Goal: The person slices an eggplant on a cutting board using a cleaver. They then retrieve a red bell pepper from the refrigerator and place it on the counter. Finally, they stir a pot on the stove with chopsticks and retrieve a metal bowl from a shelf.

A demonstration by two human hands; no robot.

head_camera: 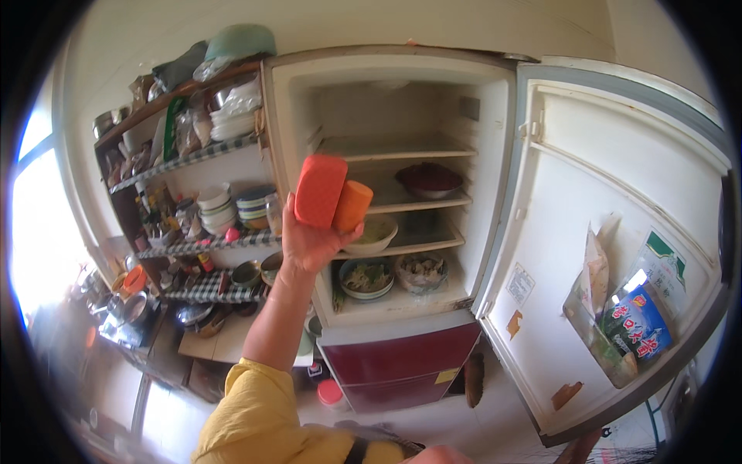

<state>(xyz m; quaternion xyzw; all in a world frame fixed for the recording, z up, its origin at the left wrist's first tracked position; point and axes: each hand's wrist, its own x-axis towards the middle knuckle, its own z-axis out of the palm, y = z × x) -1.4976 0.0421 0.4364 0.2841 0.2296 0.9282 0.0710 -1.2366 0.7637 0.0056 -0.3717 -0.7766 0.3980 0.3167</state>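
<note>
My left hand [316, 246] is raised before the open refrigerator [394, 320], palm up. It grips a red rounded rectangular object [320, 191] with a textured face, and beside that a short orange cylinder [353, 205]; what they are made of is unclear. Behind the fingers, a pale bowl [379, 246] sits on a refrigerator shelf. Above it to the right is a bowl of dark red food [429, 177]. Two more bowls of food, one bowl [365, 284] and a second bowl [422, 272], stand at the compartment's bottom. A blurred skin patch at the bottom edge may be my right hand or arm.
The refrigerator door [614, 203] swings wide at right, with packets [637, 325] in its lower pocket. To the left, shelves [197, 159] hold stacked bowls [217, 209] and bags. Pans [136, 307] stand at far left. A red-lidded tub [330, 393] stands on the floor.
</note>
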